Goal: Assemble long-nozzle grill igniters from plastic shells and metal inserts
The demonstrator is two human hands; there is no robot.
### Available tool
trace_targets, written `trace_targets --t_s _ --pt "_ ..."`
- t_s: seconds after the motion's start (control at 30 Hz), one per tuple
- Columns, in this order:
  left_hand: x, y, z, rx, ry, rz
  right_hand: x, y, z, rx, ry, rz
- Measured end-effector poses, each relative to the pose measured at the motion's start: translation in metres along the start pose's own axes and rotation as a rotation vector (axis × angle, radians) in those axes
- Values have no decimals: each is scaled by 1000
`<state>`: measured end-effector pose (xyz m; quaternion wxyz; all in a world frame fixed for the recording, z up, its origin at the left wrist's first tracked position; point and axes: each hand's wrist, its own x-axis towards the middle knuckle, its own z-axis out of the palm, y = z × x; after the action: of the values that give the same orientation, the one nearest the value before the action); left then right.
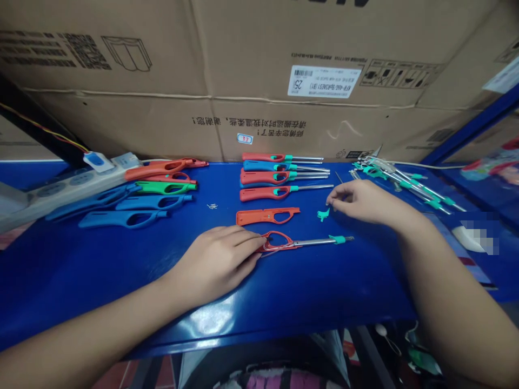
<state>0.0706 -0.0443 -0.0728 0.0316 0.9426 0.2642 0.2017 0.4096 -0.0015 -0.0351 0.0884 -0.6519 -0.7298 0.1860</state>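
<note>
My left hand (pixel 227 259) lies closed over the handle of an orange-red lighter half (pixel 284 241), whose metal tube (pixel 316 242) points right and carries a green piece near its tip. Just behind it an orange handle shell (pixel 265 216) rests on the blue table. My right hand (pixel 360 201) hovers over the table with thumb and fingertips pinched together; whatever is between them is too small to make out. A small green trigger piece (pixel 323 215) lies just below those fingertips.
Several red and blue lighters (pixel 265 193) are lined up at the back middle. Handle shells (pixel 121 218) and a power strip (pixel 77 183) occupy the left. Metal tubes with green parts (pixel 417 189) lie back right. Small pins (pixel 212 206) sit left of centre. A cardboard box (pixel 251 65) stands behind.
</note>
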Motion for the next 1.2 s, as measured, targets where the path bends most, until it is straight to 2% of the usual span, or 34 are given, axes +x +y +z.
trace_targets --t_s 0.07,0.13,0.23,0.37,0.5,0.67,0.8,0.93,1.1,1.2 --pt "1 0 0 -28 2 -14 -1 7 -2 -52 18 -195" --pt "2 0 1 -86 -15 -41 -2 12 -2 -76 -37 -333" --pt "2 -1 2 -179 -43 -94 -3 8 1 -76 -101 -394" --pt "3 -1 4 -252 -47 -152 -9 -17 10 33 -90 -434" --pt "4 -2 6 -320 -30 -176 -18 -46 30 148 -69 -609" --pt "5 -2 6 -352 -24 -208 -25 -60 49 82 -40 -593" --pt "4 0 5 -339 -29 -232 -24 -60 51 66 -95 -594" --pt "5 1 3 -343 -39 -253 -22 -61 56 115 -99 -620" --pt "5 1 4 -370 -41 -305 -21 -62 64 162 -61 -690" --pt "5 1 5 -405 -38 -336 -21 -61 66 98 -20 -783"
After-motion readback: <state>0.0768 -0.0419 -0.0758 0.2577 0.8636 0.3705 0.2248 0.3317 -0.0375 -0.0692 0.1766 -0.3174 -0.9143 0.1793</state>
